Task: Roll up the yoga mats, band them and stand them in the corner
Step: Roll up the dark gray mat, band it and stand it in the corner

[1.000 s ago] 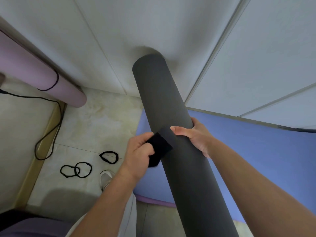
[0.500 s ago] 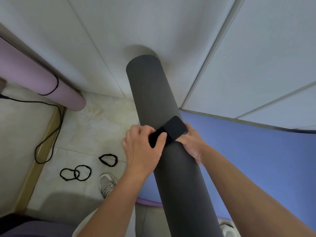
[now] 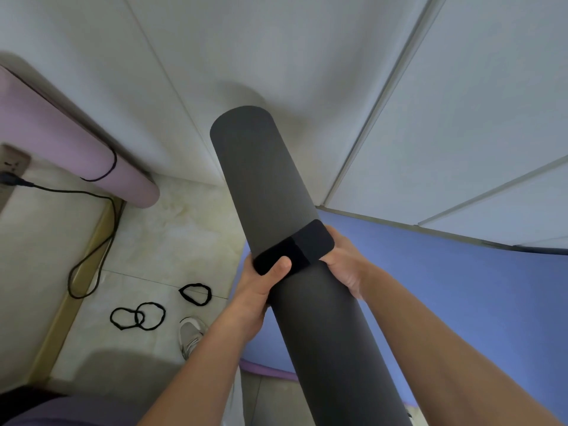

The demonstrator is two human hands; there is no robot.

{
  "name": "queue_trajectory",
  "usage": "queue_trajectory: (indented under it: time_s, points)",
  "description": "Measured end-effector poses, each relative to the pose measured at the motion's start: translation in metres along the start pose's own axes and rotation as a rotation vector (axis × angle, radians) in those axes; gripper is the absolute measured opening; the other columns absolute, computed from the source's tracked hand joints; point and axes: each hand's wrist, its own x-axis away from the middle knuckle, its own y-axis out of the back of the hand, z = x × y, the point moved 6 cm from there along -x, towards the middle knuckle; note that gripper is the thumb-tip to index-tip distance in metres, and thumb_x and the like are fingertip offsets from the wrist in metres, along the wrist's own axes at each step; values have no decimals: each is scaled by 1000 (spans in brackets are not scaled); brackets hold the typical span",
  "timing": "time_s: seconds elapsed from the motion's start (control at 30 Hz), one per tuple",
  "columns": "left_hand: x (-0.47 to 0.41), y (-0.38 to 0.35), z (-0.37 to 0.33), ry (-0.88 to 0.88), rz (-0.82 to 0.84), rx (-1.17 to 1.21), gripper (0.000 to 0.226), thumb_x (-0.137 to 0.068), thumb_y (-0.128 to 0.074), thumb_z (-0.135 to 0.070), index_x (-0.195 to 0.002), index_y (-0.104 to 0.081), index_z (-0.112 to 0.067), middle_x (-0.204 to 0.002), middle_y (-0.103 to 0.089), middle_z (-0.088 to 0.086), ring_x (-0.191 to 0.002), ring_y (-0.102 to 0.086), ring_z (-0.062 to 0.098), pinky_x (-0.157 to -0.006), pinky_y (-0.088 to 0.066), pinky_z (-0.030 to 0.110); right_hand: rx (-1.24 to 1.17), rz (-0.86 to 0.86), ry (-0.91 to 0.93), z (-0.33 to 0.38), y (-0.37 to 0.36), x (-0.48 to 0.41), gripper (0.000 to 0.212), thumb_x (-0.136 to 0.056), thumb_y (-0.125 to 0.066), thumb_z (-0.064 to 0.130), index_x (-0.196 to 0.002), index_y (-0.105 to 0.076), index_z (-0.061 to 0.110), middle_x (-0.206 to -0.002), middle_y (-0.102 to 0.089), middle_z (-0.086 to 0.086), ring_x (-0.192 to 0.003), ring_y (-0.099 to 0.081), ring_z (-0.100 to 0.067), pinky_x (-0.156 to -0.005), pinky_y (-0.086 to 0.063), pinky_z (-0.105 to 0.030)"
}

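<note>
A dark grey rolled foam yoga mat [image 3: 267, 192] is held at a slant in front of the person, its far end pointing up toward the white panelled wall [image 3: 276, 47]. A wide black fabric strap [image 3: 293, 247] wraps round its middle, with one end overlapping the other. The left hand [image 3: 261, 287] curls round the roll from the left, thumb pressing flat on the overlapped strap end. The right hand [image 3: 345, 265] cups the roll from the right, fingers wrapped behind it beside the strap's other end; both hands are clamped on this mat.

By the look of it, the banding of this mat is at its last step: the strap is closed round the roll and is being pressed down to fasten. The roll is not yet stood in the corner.

One pale pink rolled yoga mat [image 3: 61, 149] leans against the wall at the left with a thin black cord band [image 3: 106, 170] round it, so that one seems done. A blue yoga mat [image 3: 445, 287] lies flat and unrolled on the floor at the right, under the arms, with a purple edge [image 3: 267, 372] showing near its lower border; it still needs rolling and banding. Three spare black elastic loops [image 3: 138, 316] lie on the pale tiled floor [image 3: 172, 235] near a white shoe [image 3: 190, 335], ready for it. A black cable [image 3: 92, 241] trails along the skirting from a wall socket [image 3: 12, 162].
</note>
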Motion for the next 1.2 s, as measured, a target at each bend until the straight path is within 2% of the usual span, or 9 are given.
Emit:
queue_trajectory:
  time_s: [0.17, 0.33, 0.47, 0.6, 0.7, 0.83, 0.93, 1.07, 1.2]
  points:
    - [16, 1, -3, -170, -30, -8, 104, -48, -89, -29, -141, -43, -26, -126, -65, -2, -111, -66, 13, -82, -57, 27, -13, 25, -2, 10, -2, -1, 66, -87, -76, 35, -144, -44, 32, -121, -64, 0, -105, -65, -21, -75, -58, -34]
    - [19, -5, 1, -174, -80, 70, 101, -42, -88, -31, -135, -49, -27, -115, -69, -6, -102, -69, 10, -75, -58, 23, 26, 21, 15, 17, -7, 1, 66, -91, -70, 40, -148, -37, 35, -124, -60, 2, -108, -63, -21, -82, -57, -38]
    - [20, -10, 2, -152, -72, 165, 96, -45, -87, -29, -134, -52, -23, -120, -70, 2, -102, -71, 18, -73, -59, 28, 81, -45, 5, 22, -8, 1, 70, -84, -44, 80, -144, -40, 45, -138, -56, 5, -123, -56, -21, -107, -45, -52]
    - [18, -2, 5, -98, -100, 267, 101, -45, -92, -32, -137, -53, -17, -126, -67, 14, -107, -69, 30, -75, -59, 37, 80, -91, 20, 25, -2, 5, 54, -101, -25, 65, -145, -45, 40, -135, -55, 10, -129, -50, -16, -115, -35, -44]
    - [23, 5, 7, -22, -111, 336, 118, -36, -96, -51, -137, -54, -8, -129, -63, 23, -112, -64, 40, -79, -59, 46, 2, -70, -14, 18, 8, 2, 42, -106, -31, 50, -138, -47, 29, -118, -68, -2, -111, -62, -21, -102, -45, -41]
    - [28, 4, 5, -34, -30, 383, 101, -22, -94, -58, -108, -68, -10, -95, -75, 11, -81, -74, 24, -62, -60, 37, -59, -104, -222, -11, 22, -4, 38, -104, -43, 35, -131, -55, 12, -93, -70, -10, -76, -59, -24, -64, -44, -31]
    - [28, 14, 4, -65, -69, 417, 99, -24, -93, -59, -107, -69, -10, -96, -75, 11, -82, -74, 24, -61, -60, 37, 18, 82, -469, -39, 12, -4, 48, -105, -44, 42, -131, -56, 4, -88, -62, -12, -67, -58, -20, -67, -46, -33]
    - [30, 30, 1, -95, -17, 420, 91, -27, -94, -59, -101, -75, -10, -97, -74, 12, -86, -72, 26, -67, -61, 39, -93, 328, -569, -58, -13, -18, 79, -94, -42, 71, -137, -57, 6, -119, -71, -15, -109, -69, -29, -107, -44, -41]
    - [36, 34, -6, -117, 96, 437, 74, -27, -95, -54, -87, -81, -13, -91, -73, 14, -81, -71, 29, -66, -61, 41, -71, 390, -550, -49, -35, -38, 91, -85, -49, 80, -134, -60, 5, -132, -65, -17, -121, -63, -30, -110, -43, -45]
